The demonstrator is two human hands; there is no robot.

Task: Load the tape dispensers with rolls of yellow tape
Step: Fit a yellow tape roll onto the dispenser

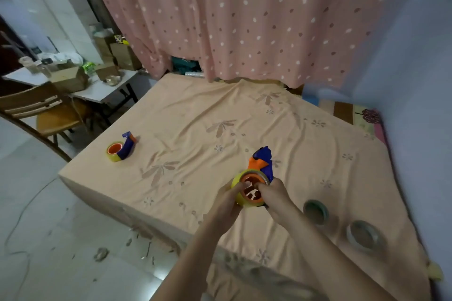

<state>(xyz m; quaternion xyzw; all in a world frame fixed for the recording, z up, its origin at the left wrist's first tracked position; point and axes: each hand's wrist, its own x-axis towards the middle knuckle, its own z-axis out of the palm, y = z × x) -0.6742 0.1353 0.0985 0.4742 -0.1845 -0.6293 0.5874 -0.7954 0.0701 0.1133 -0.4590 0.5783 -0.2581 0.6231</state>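
Over the bed I hold a blue and orange tape dispenser (262, 161) with a yellow tape roll (238, 189) around its orange hub. My left hand (228, 200) grips the roll's left side, thumb on the hub. My right hand (274, 194) grips the right side and the dispenser's body. A second blue and orange dispenser (127, 145) lies on the bed's left side with a yellow roll (114, 154) seated on its hub.
Two pale tape rolls (316, 211) (365, 236) lie on the peach bedsheet (195, 117) to my right. A pink dotted curtain (232, 19) hangs behind the bed. A wooden chair (46, 110) and a cluttered white table (102, 90) stand at the left. Debris litters the floor.
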